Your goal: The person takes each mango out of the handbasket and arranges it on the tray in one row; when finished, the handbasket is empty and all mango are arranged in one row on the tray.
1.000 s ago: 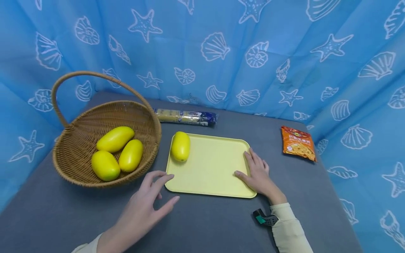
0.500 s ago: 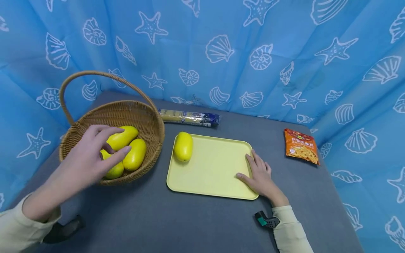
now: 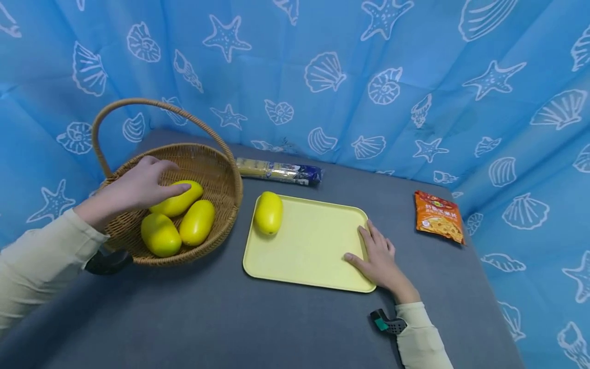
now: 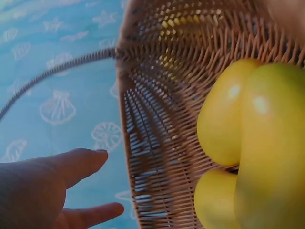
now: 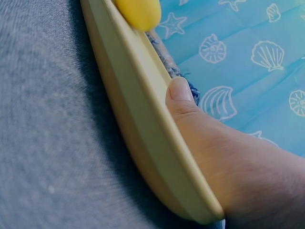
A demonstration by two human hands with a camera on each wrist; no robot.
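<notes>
My left hand reaches over the wicker basket, its thumb and fingers spread apart above the rear mango. Two more yellow mangoes, a left one and a right one, lie in front of it. In the left wrist view the fingers hold nothing, with mangoes to their right. A fourth-side yellow tray carries one mango at its left end. Across the tray's right rim rests my right hand, fingers extended; its thumb lies inside the rim.
Behind the tray lies a long clear packet with a blue end. An orange snack bag sits at the far right of the grey table. The basket's tall handle arches over its back, near the blue curtain.
My left hand has moved from beside the tray's left corner, left and up, to over the basket. My right hand has stayed on the tray rim, and the mangoes have kept their places.
</notes>
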